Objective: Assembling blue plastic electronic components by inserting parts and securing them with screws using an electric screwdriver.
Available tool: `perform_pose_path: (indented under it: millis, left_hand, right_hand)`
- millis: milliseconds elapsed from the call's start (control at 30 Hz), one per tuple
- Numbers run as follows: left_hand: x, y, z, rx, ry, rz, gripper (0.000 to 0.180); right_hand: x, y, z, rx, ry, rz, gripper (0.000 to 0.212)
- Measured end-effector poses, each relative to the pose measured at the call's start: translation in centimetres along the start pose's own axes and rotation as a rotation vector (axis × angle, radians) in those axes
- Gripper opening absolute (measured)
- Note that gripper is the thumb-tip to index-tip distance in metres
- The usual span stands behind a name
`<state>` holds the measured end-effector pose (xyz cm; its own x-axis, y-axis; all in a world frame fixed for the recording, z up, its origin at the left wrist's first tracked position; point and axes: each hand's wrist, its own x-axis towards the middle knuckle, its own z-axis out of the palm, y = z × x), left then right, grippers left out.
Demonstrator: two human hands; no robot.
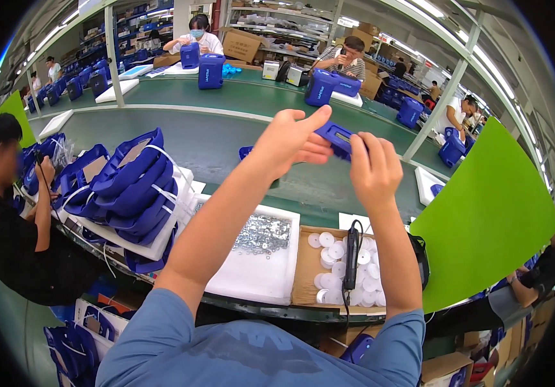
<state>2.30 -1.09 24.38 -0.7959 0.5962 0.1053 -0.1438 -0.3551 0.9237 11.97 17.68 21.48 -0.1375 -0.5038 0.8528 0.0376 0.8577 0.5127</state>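
Note:
A small blue plastic part (337, 137) with a slot in its face is raised over the green bench. My right hand (377, 169) pinches its right end between thumb and fingers. At the other end is my left hand (290, 138), thumb stretched up and fingers spread; whether it touches the part I cannot tell. Below my arms, a white foam tray (242, 277) bears many small metal washers and nuts (263, 235). Beside it, a cardboard box (306, 274) holds white round discs (361, 280), with a black electric screwdriver (351, 258) hanging over them.
Stacked blue housings (132, 187) with white cables stand on foam at left. A bright green panel (490, 219) rises at right. Blue cases (211, 71) stand on the far bench, where co-workers sit. Another person (13, 213) works at far left. Metal posts (114, 58) cross the bench.

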Motion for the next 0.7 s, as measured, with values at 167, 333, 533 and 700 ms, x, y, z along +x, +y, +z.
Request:
perform_pose_path:
  millis: [167,333,533,700]
  left_hand:
    - [11.3,-8.1,0.5,-0.359,-0.068,-0.064,0.033]
    - [20.2,-17.6,3.5,-0.549,-0.063,-0.296,0.014]
    - [27.5,-29.1,0.5,-0.607,-0.023,-0.303,0.029]
    - [31.3,-36.4,0.4,-0.533,0.175,-0.374,0.039]
  right_hand:
    - [-2.6,1.7,4.3,-0.073,-0.020,-0.094,0.024]
    - [-9.7,5.5,6.9,-0.090,-0.190,-0.030,0.022]
    - [-12.2,-6.1,-0.5,0.369,-0.683,0.489,0.040]
    - [-11.6,-16.3,-12.9,0.930,-0.794,0.662,0.041]
